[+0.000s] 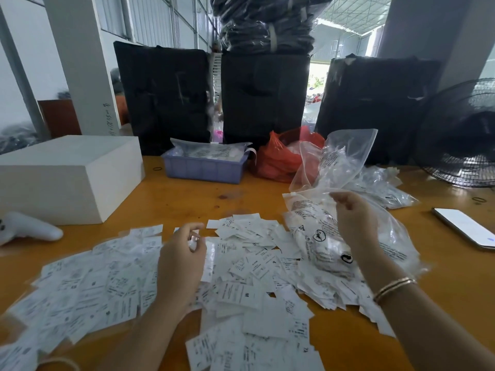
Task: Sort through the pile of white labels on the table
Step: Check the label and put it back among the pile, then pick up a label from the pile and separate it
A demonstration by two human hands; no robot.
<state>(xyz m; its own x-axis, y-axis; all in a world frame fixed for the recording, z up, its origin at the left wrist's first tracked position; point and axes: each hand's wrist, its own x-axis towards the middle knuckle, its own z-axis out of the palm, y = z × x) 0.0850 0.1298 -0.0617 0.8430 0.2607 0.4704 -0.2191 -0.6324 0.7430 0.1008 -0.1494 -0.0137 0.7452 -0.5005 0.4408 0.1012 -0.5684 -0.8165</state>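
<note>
Clear plastic bag (334, 167) — over labels (241, 290)

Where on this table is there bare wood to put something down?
Bare wood lies between the white box, the blue tray and the label pile, and around the phone at right. Labels and plastic bags crowd the near middle.

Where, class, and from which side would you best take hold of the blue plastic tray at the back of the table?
Probably at the two short end walls of the blue plastic tray, one hand from each side. Its rim is straight and exposed there, while clear bags heaped inside cover the top and a red bag crowds its right end, so reach in low there.
</note>
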